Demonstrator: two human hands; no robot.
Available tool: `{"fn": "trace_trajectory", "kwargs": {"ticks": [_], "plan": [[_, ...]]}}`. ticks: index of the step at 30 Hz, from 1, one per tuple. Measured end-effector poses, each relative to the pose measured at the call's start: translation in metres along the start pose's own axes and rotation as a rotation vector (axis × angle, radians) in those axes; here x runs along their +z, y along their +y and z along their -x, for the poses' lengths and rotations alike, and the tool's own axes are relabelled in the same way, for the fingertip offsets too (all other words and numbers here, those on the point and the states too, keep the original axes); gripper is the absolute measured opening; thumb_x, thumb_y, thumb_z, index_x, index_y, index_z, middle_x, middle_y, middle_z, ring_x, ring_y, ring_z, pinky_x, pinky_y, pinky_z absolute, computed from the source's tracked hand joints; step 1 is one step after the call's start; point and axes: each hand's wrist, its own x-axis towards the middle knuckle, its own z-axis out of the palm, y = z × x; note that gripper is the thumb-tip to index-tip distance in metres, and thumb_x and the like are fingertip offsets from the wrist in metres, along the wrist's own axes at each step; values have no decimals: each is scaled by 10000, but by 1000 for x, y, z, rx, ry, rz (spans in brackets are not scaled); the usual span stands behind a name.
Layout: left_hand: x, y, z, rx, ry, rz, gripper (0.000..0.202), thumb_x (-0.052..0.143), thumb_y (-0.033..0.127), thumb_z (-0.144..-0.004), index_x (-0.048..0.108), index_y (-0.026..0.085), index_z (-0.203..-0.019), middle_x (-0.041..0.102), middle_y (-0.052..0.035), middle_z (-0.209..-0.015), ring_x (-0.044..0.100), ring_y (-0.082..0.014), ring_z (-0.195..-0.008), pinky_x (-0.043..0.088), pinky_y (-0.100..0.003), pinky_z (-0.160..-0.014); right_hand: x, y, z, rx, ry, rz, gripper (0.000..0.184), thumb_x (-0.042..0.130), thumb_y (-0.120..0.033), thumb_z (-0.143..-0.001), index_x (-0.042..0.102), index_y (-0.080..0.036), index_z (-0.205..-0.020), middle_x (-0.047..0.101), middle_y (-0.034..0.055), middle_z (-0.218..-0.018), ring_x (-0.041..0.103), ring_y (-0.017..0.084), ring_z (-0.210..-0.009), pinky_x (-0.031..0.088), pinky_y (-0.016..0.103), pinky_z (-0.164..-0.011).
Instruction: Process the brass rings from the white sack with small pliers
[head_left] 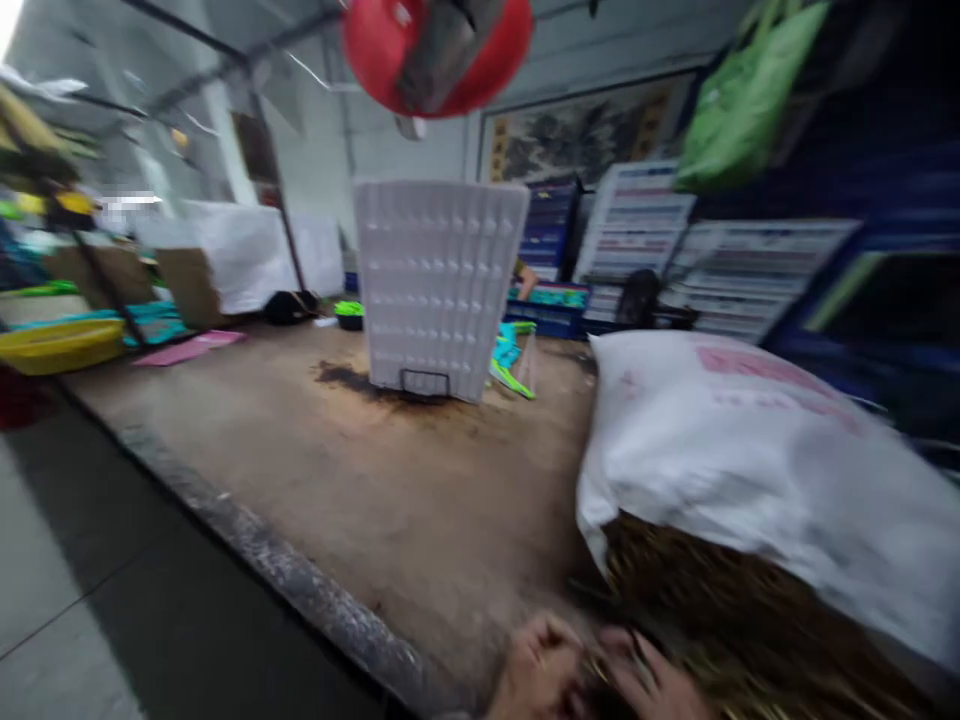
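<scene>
At the bottom edge my left hand is closed, its fingers curled and blurred. Close beside it, my right hand is also closed, with fingertips pointing toward the left one. Between them is something small, dark and partly golden, too smeared to name. Just right of my hands, a heap of thin brown and golden pieces spills from the open mouth of a white sack with faded red print. The sack lies on its side on the brown worktable.
A white ribbed plastic panel stands upright in a black wire holder, under a hanging red lamp shade. A person's arm shows behind it. Left are a yellow basin and pink sheets; stacked drawers stand behind.
</scene>
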Motion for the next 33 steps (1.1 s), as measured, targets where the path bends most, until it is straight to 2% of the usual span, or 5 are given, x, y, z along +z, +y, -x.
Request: {"fn": "trace_trajectory", "kwargs": {"ticks": [4, 11, 20, 25, 33], "plan": [[5, 1, 16, 273, -15, -329, 262, 524, 350, -789, 625, 151, -927, 589, 7, -678, 520, -100, -619, 403, -206, -601, -4, -18, 16, 245, -161, -460, 286, 566, -454, -659, 508, -196, -769, 474, -71, -507, 384, 58, -381, 298, 177, -379], [4, 9, 17, 306, -118, -392, 221, 538, 299, -782, 663, 149, -886, 654, -59, -822, 562, -172, -785, 416, -255, -743, -3, -35, 30, 372, -389, -862, 355, 614, -444, -652, 415, -200, -817, 441, -107, -562, 195, -6, -323, 160, 139, -321], [11, 11, 18, 173, -41, -315, 217, 617, 342, -708, 613, 141, -628, 541, 11, -561, 449, -93, -527, 357, -187, -518, 2, -29, 24, 133, -172, -353, 294, 532, -443, -730, 468, -169, -644, 444, -65, -515, 345, 50, -438, 262, 170, -408], [12, 14, 20, -94, -101, -268, 325, 559, 473, -723, 529, 155, -657, 446, 61, -492, 320, -39, -354, 234, -158, -338, 1, -31, 27, 130, -161, -345, 230, 481, -373, -761, 483, -170, -651, 456, -59, -517, 356, 63, -454, 283, 182, -444], [12, 7, 24, -117, -170, -83, 315, 527, 478, -757, 479, 168, -727, 464, 63, -549, 333, -27, -369, 237, -138, -331, -4, -28, 30, 85, -147, -306, 297, 382, -367, -821, 496, -173, -627, 459, -46, -500, 381, 77, -444, 284, 188, -453]]}}
